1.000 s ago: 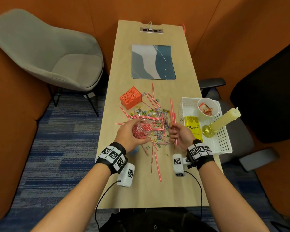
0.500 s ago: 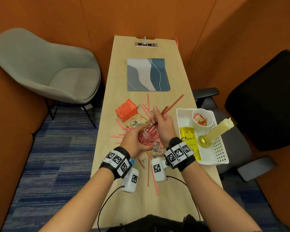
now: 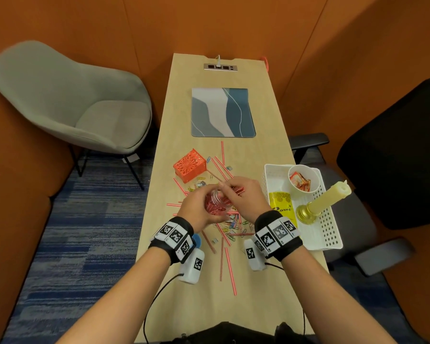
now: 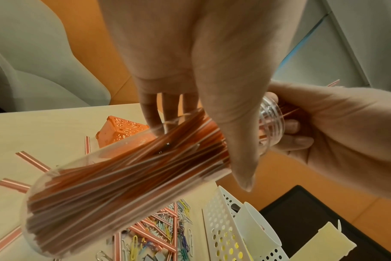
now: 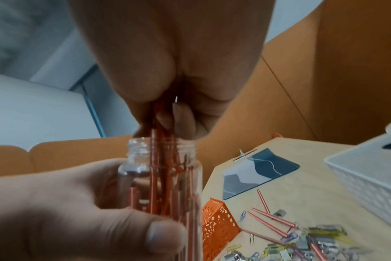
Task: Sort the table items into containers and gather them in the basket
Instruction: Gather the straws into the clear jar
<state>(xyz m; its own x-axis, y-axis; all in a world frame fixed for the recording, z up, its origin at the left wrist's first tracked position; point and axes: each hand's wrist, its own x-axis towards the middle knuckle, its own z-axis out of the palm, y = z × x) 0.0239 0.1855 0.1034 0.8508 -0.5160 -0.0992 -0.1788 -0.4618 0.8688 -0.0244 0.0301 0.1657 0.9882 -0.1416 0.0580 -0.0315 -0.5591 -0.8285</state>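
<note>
The straws point(image 5: 161, 159) that stuck out earlier now sit deep in the jar point(image 4: 127, 176).

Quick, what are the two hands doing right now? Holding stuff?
Left hand: holds the clear bottle, fingers wrapped round it.
Right hand: pinches a bunch of red straws at the bottle's mouth.

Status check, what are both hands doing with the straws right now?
Left hand grips the clear bottle. Right hand feeds straws into its mouth. More straws and paper clips lie loose on the table.
</note>
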